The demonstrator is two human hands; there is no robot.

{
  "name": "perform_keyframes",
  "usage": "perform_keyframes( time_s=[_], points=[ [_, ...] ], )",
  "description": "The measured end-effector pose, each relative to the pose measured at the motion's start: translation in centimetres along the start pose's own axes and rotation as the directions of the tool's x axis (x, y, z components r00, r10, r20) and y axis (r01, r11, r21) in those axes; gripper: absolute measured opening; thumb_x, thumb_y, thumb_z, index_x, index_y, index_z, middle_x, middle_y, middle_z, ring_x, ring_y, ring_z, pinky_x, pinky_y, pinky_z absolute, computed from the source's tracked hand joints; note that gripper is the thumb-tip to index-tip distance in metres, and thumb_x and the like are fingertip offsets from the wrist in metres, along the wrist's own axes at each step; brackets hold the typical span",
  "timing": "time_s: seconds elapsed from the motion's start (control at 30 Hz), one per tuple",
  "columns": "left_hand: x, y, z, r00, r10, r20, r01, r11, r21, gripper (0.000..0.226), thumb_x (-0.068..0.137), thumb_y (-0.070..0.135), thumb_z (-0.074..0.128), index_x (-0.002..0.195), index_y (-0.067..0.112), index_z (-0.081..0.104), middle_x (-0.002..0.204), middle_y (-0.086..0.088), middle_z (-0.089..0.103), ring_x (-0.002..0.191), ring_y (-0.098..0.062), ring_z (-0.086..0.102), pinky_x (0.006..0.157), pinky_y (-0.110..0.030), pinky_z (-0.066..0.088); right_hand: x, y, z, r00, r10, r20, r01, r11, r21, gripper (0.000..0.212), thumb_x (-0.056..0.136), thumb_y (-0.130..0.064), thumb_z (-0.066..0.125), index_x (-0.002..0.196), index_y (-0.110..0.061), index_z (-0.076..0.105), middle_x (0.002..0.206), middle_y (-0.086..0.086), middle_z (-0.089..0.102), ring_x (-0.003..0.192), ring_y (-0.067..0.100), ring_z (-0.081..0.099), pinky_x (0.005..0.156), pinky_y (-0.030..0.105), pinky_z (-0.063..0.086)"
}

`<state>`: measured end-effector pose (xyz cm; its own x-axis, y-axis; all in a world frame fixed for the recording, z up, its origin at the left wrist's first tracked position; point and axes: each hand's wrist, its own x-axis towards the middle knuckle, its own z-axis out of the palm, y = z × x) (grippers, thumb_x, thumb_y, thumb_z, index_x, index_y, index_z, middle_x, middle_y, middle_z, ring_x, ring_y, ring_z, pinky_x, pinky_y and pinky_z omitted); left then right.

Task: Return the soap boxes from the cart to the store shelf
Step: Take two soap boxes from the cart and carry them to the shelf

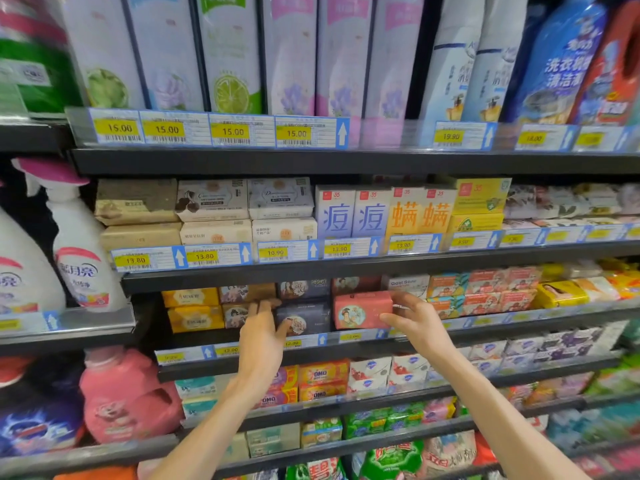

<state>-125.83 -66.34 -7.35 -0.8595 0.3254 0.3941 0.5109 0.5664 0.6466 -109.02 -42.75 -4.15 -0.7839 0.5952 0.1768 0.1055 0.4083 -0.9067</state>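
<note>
right hand pinches the pink soap box by its end; left hand, fingers straight, touches the dark box.

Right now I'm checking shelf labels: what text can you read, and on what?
"15.00": four top-shelf price tags.
"19.90": tag farther right.
"13.80": soap-shelf tags.
"10.90": next tag.
"OMO": orange boxes.
"Goat Soap": white box.
Other print is too blurred.

A pink soap box with a round picture on its face is held upright at the frame's middle, on the store shelf, beside a dark box.
</note>
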Motion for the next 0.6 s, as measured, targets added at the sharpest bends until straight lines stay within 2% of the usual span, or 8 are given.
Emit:
perform_keyframes(
  time_s=[0.1,0.17,0.27,0.33,0.43,0.5,0.57,0.6],
  points=[
    [0.0,0.0,0.0,1.0,0.003,-0.002,-0.003,1.0,0.001,0.033,0.089,0.025,0.075,0.119,0.017,0.061,0.118,-0.005,0.063,0.101,-0.026,0.068,0.089,-0.042,0.059,0.2,0.1,0.5,1.0,-0.015,-0.013,0.015,0.999,-0.032,0.035,0.085,-0.01,0.076,0.117,-0.013,0.064,0.102,-0.001,0.077,0.094,0.013,0.073,0.084,0.028,0.058],
    [0.1,-0.1,0.0,1.0,0.008,-0.005,-0.008,1.0,0.003,0.033,0.089,0.025,0.075,0.118,0.017,0.062,0.116,-0.005,0.063,0.1,-0.026,0.069,0.088,-0.04,0.059,0.2,0.2,0.7,0.999,-0.03,-0.011,0.029,0.998,-0.052,0.032,0.086,-0.013,0.076,0.115,-0.016,0.064,0.101,-0.006,0.076,0.094,0.006,0.072,0.086,0.026,0.057],
    [0.1,-0.1,0.1,1.0,0.003,-0.001,-0.003,1.0,0.005,0.033,0.09,0.027,0.075,0.118,0.017,0.062,0.116,-0.004,0.063,0.099,-0.025,0.069,0.088,-0.041,0.059,-0.1,-0.2,1.0,0.998,-0.059,-0.032,0.055,0.99,-0.132,0.031,0.089,-0.02,0.074,0.117,-0.021,0.062,0.104,-0.022,0.067,0.093,-0.014,0.062,0.077,0.004,0.047],
    [0.2,-0.1,0.1,1.0,0.001,0.0,-0.001,1.0,0.005,0.034,0.089,0.028,0.076,0.118,0.018,0.062,0.116,-0.004,0.064,0.099,-0.025,0.069,0.088,-0.041,0.059,-0.2,-0.2,1.3,0.996,-0.083,-0.044,0.073,0.98,-0.187,0.03,0.091,-0.02,0.071,0.118,-0.023,0.058,0.104,-0.026,0.061,0.09,-0.024,0.055,0.072,-0.003,0.04],
    [0.2,-0.2,0.1,1.0,-0.014,-0.004,0.014,1.0,-0.004,0.034,0.088,0.027,0.077,0.118,0.018,0.062,0.117,-0.004,0.064,0.099,-0.026,0.069,0.089,-0.042,0.059,0.0,0.5,1.7,0.992,-0.1,-0.076,0.076,0.96,-0.268,0.037,0.092,-0.022,0.07,0.127,-0.018,0.058,0.117,-0.007,0.055,0.091,-0.015,0.054,0.074,-0.006,0.038],
    [0.2,-0.2,0.1,1.0,-0.016,-0.006,0.016,1.0,0.0,0.035,0.088,0.028,0.077,0.118,0.019,0.061,0.117,-0.003,0.063,0.098,-0.025,0.069,0.088,-0.042,0.06,0.0,0.6,1.9,0.992,-0.087,-0.095,0.056,0.957,-0.285,0.041,0.092,-0.02,0.071,0.131,-0.015,0.057,0.123,0.002,0.045,0.091,-0.004,0.057,0.085,0.001,0.045],
    [0.2,-0.3,0.1,1.0,-0.01,-0.006,0.01,1.0,0.01,0.035,0.088,0.028,0.077,0.118,0.02,0.061,0.116,-0.003,0.063,0.097,-0.025,0.07,0.087,-0.042,0.06,0.0,0.9,2.3,0.99,-0.095,-0.108,0.057,0.948,-0.314,0.042,0.091,-0.018,0.072,0.13,-0.014,0.059,0.119,0.001,0.049,0.093,0.004,0.061,0.094,0.021,0.053],
    [0.2,-0.3,0.1,1.0,-0.007,-0.006,0.007,1.0,0.013,0.035,0.088,0.028,0.076,0.117,0.019,0.06,0.116,-0.003,0.063,0.096,-0.025,0.07,0.086,-0.043,0.06,0.1,1.1,2.5,0.986,-0.112,-0.121,0.067,0.942,-0.329,0.041,0.09,-0.017,0.072,0.129,-0.015,0.059,0.115,-0.001,0.053,0.092,0.006,0.062,0.092,0.027,0.055]
  ],
)
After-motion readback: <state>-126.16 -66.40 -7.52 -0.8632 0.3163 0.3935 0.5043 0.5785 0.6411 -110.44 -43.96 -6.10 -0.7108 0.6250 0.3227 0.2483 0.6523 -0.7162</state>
